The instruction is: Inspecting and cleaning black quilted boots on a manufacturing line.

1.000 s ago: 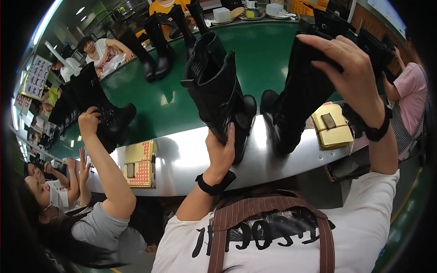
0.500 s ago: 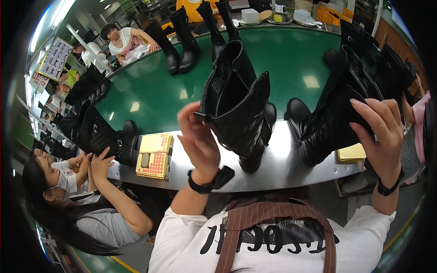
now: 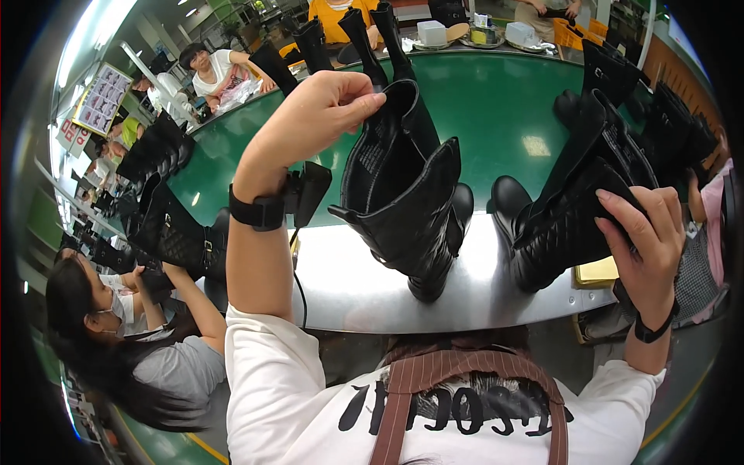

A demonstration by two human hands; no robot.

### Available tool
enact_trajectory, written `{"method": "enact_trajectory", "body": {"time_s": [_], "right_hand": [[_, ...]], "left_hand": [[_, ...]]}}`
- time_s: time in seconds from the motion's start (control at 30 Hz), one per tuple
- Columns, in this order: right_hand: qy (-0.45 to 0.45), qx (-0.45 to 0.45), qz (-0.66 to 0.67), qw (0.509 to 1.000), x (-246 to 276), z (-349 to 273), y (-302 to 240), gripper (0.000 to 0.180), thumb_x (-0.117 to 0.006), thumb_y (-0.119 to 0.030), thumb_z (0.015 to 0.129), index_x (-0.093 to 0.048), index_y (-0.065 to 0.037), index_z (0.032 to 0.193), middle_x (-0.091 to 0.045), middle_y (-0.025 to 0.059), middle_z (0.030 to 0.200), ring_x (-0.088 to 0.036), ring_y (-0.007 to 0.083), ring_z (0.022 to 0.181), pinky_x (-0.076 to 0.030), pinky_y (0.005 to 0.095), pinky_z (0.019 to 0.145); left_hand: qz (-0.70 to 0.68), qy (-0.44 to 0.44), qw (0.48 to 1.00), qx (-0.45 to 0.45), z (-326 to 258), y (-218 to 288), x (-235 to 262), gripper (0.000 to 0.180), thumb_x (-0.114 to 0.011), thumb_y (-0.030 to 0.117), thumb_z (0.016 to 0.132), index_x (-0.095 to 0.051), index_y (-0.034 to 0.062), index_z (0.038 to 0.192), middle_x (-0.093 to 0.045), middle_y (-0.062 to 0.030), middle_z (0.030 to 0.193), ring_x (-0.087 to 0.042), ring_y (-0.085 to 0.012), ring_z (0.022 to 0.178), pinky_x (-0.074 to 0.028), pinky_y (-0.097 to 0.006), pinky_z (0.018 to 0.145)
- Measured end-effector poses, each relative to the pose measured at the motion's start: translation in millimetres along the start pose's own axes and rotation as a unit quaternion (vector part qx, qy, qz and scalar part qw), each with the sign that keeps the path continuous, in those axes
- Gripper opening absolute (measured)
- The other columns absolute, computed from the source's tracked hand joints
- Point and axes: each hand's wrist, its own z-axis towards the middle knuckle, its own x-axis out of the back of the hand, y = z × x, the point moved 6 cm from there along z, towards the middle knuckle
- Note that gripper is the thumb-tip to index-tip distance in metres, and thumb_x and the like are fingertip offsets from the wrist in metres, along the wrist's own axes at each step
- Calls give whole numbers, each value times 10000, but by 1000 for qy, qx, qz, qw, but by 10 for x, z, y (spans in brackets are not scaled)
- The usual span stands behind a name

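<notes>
My left hand (image 3: pixel 310 116) pinches the top rim of a tall black boot (image 3: pixel 411 201) that stands on the steel edge of the bench (image 3: pixel 349 287), its shaft folded open. My right hand (image 3: pixel 647 240) grips the shaft of a second black boot (image 3: pixel 566 209), which leans to the right with its foot on the steel edge. Both wrists wear black bands. A small black device hangs beside my left wrist.
The green belt (image 3: pixel 504 116) behind carries more black boots (image 3: pixel 380 39) at the back and at the right (image 3: pixel 666 132). A person (image 3: pixel 147 341) to my left handles another boot (image 3: pixel 174 240). Other people sit at the far side. A yellow box (image 3: pixel 597 271) lies by my right boot.
My left hand has climbed from the boot's side to its top rim. The right boot has tilted farther right, with my right hand lower on its shaft.
</notes>
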Motion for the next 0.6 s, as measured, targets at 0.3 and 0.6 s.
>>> {"method": "enact_trajectory", "body": {"time_s": [0.3,0.6], "right_hand": [[24,15,-13,1000,-8,-74,35,341,-782,-27,602,-710,-91,930,-556,60,871,-491,228,740,-407,323,581],[55,44,-72,995,17,-19,86,297,-740,39,656,-700,-56,935,-579,42,813,-506,217,682,-414,312,578]], "left_hand": [[-365,39,930,-18,-87,-177,-260,248,-597,215,931,-548,64,740,-455,80,651,-398,-16,574,-346,-180,524],[-558,163,801,-144,8,-405,19,267,-494,209,984,-490,65,759,-436,-18,668,-451,-141,677,-415,-296,715]]}}
